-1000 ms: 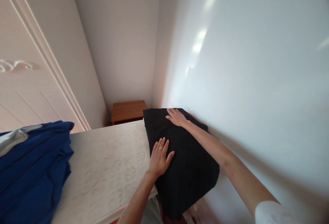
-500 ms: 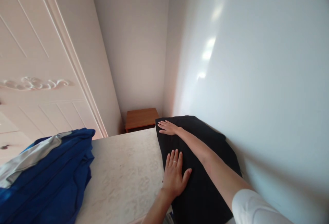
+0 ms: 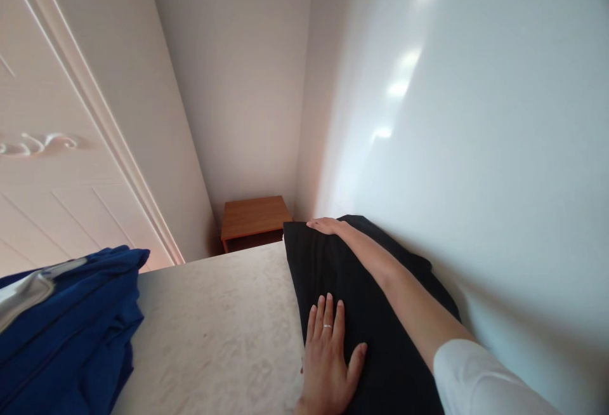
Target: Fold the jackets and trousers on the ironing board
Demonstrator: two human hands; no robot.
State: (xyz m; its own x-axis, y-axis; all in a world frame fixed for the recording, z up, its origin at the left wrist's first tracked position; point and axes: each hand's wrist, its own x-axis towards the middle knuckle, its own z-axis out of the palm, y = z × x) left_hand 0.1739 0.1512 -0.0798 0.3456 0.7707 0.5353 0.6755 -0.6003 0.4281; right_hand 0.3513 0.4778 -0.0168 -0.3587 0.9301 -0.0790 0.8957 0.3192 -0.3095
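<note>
A black cloth garment (image 3: 375, 332), its exact kind unclear, lies spread along the wall side of a pale patterned surface. My left hand (image 3: 329, 355), with a ring on one finger, rests palm down on its near left part, fingers spread. Farther off, my right hand (image 3: 326, 225) lies on the garment's far end with its fingers stretched out, pointing left. Soft creases show in the cloth just below that hand. Part of the garment is hidden under my right forearm.
Blue clothing (image 3: 90, 320) with a light grey-white piece (image 3: 33, 291) on top lies at the left. Past the far edge of the pale surface (image 3: 209, 320) stands a brown wooden cabinet (image 3: 257, 215). A white wardrobe (image 3: 95, 167) rises on the left, a white wall (image 3: 499, 148) on the right.
My right hand has slid right, toward the wall, across the garment's far end, and creases have formed there. My left hand is still flat on the cloth. The view has turned slightly right.
</note>
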